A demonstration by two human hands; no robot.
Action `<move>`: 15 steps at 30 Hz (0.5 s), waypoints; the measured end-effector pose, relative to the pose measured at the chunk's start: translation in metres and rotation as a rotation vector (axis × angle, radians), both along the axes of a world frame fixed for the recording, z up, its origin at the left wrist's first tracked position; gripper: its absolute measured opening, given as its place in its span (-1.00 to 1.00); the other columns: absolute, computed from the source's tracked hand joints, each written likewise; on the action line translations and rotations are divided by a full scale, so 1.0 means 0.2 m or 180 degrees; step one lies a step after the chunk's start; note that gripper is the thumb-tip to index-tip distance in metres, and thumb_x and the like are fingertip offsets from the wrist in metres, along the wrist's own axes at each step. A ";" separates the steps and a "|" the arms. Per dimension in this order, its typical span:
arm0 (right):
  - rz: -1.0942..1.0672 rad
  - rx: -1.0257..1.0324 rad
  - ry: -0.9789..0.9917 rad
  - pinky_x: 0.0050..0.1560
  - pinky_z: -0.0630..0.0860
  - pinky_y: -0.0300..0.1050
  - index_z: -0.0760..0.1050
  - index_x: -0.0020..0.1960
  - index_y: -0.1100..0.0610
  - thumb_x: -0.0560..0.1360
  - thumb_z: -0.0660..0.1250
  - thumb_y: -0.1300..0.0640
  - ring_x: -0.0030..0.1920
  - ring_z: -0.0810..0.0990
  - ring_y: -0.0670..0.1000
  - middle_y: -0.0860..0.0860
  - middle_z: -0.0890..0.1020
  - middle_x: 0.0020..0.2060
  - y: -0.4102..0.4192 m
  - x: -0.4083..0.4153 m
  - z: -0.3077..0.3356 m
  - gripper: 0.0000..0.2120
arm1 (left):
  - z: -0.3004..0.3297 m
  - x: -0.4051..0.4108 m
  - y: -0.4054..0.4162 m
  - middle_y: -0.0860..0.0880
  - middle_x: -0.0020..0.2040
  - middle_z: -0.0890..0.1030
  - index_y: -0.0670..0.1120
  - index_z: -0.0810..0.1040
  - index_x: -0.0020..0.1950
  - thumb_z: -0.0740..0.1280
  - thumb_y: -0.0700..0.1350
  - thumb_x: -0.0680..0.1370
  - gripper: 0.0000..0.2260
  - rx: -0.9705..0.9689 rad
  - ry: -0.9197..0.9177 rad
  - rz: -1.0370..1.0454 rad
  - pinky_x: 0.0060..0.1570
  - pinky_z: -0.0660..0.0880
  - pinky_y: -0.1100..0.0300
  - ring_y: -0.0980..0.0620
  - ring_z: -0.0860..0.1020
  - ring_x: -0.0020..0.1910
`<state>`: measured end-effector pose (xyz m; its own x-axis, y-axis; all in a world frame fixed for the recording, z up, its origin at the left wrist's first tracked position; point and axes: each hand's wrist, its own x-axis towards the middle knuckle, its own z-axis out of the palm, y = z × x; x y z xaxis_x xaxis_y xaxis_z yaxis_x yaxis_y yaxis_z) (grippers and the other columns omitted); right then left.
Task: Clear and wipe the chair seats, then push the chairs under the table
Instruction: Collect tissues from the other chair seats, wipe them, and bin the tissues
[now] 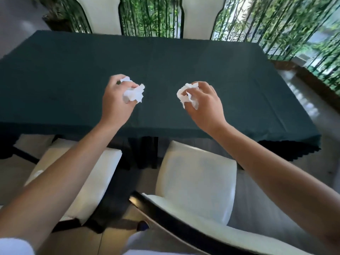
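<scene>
Two white chair seats (196,183) pulled clear of table edge (165,133), both hands (117,100) clenching crumpled tissues (133,93) above tablecloth

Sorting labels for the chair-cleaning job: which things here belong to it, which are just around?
Job: left hand and right hand, each gripping crumpled tissue; two near chairs; table.
Around: far chairs; bamboo.
</scene>
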<state>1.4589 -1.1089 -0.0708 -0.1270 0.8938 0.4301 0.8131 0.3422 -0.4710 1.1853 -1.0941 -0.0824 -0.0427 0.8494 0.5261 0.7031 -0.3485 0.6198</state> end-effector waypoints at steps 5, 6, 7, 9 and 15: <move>0.0240 -0.0072 0.0083 0.08 0.47 -0.12 0.62 0.27 -0.02 0.56 0.38 0.10 0.25 0.51 0.04 -0.05 0.55 0.26 0.04 -0.36 0.01 -0.71 | 0.03 -0.37 -0.05 -0.19 0.31 0.49 -0.16 0.68 0.12 0.51 -0.27 0.46 -0.76 0.0058 0.0002 0.0266 0.08 0.54 0.05 -0.14 0.55 0.20; 0.0295 -0.0070 0.0113 0.09 0.48 -0.12 0.61 0.28 -0.03 0.57 0.38 0.10 0.25 0.51 0.03 -0.06 0.55 0.25 0.05 -0.43 0.01 -0.71 | 0.04 -0.43 -0.07 -0.19 0.32 0.48 -0.17 0.67 0.13 0.50 -0.27 0.46 -0.76 0.0068 -0.0013 0.0326 0.09 0.54 0.06 -0.14 0.54 0.21; 0.0343 -0.0063 0.0138 0.09 0.49 -0.12 0.61 0.28 -0.04 0.57 0.37 0.09 0.25 0.50 0.02 -0.07 0.55 0.25 0.05 -0.48 0.01 -0.71 | 0.05 -0.48 -0.10 -0.20 0.32 0.48 -0.17 0.68 0.13 0.50 -0.26 0.47 -0.76 0.0072 -0.0023 0.0391 0.10 0.53 0.07 -0.15 0.54 0.21; 0.0451 -0.0035 0.0188 0.07 0.49 -0.12 0.61 0.28 -0.04 0.56 0.38 0.10 0.24 0.51 0.01 -0.07 0.55 0.24 0.05 -0.57 0.01 -0.70 | 0.06 -0.55 -0.15 -0.19 0.31 0.48 -0.16 0.68 0.13 0.50 -0.24 0.48 -0.77 0.0048 -0.0001 0.0512 0.10 0.52 0.09 -0.13 0.54 0.21; 0.0878 -0.0018 0.0219 0.05 0.50 -0.11 0.64 0.21 -0.01 0.55 0.38 0.14 0.24 0.51 0.04 -0.07 0.56 0.24 0.01 -0.69 -0.01 -0.75 | 0.02 -0.66 -0.30 -0.01 0.27 0.42 -0.12 0.67 0.12 0.50 -0.15 0.50 -0.79 0.0193 -0.0032 0.0830 0.12 0.52 0.17 0.00 0.53 0.22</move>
<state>1.3199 -1.1073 -0.0719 -0.3364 0.8320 0.4412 0.6557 0.5432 -0.5244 1.0542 -1.1536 -0.0785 -0.2616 0.7759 0.5741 0.7679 -0.1931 0.6107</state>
